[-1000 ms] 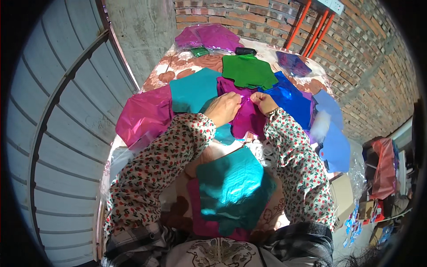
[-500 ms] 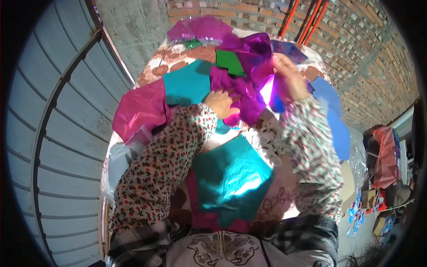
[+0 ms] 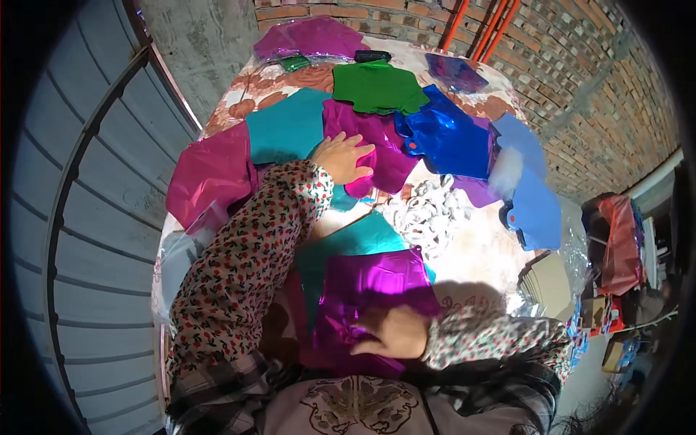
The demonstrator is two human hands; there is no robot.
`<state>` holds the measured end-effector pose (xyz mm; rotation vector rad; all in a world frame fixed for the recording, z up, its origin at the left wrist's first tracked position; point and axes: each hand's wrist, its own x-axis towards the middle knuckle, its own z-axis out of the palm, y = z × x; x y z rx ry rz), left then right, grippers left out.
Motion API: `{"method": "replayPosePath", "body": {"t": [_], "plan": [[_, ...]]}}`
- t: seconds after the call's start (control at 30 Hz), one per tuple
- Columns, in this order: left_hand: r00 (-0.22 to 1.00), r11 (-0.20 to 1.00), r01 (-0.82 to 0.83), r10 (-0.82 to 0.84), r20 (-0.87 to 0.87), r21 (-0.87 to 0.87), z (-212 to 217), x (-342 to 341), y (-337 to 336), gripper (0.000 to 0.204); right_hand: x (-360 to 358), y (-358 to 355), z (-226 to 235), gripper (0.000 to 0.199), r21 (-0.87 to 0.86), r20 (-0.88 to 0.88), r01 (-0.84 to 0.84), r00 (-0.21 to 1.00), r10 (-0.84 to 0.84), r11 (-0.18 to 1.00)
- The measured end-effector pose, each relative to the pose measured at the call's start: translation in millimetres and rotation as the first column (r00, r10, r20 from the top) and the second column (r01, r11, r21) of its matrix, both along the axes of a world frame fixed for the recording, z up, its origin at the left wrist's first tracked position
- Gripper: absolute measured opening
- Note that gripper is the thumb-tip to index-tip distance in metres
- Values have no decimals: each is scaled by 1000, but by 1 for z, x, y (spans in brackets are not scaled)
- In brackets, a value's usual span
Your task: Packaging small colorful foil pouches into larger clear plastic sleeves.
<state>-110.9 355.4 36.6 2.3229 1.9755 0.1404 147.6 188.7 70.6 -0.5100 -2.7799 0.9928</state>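
Observation:
My left hand [image 3: 342, 158] lies palm down with its fingers spread on a stack of flat magenta foil pieces [image 3: 384, 134] in the middle of the table. Close to my body, a shiny purple foil sheet [image 3: 370, 279] lies over a teal foil sheet [image 3: 355, 238], covering much of it. On the purple sheet's near right part rests my right hand [image 3: 397, 332], fingers extended and thumb apart, slightly blurred. It grips nothing that I can see. Under the near edge, a darker pink foil shows only partly.
Teal [image 3: 286, 123], pink [image 3: 210, 174], green [image 3: 377, 85] and blue foil stacks [image 3: 453, 138] ring the far side. A pile of white curled pieces [image 3: 428, 214] lies mid-table. Light-blue sheets [image 3: 533, 210] and a beige stack [image 3: 547, 283] line the right edge. A bagged magenta stack [image 3: 312, 38] is farthest.
My right hand has come from the far right down toward my body. The purple foil it held up now lies on the teal sheet. Green and blue stacks are uncovered. My left hand stays put.

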Motion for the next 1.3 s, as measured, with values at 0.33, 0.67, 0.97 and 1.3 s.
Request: {"method": "replayPosePath", "body": {"t": [0.33, 0.67, 0.97, 1.3], "plan": [[995, 993, 91, -94, 32, 71, -10, 3, 9, 61, -8, 322, -41, 45, 311, -268, 742, 668, -694, 594], [934, 926, 223, -292, 205, 304, 12, 64, 56, 46, -5, 367, -73, 22, -81, -59, 752, 651, -756, 654], [934, 954, 270, -292, 205, 127, -19, 80, 76, 40, 87, 320, 97, 24, -424, -865, 638, -76, -496, 642], [947, 971, 227, -239, 217, 79, -17, 78, 69, 42, 61, 9, -8, 17, -240, -55, -139, 990, 130, 961]]}}
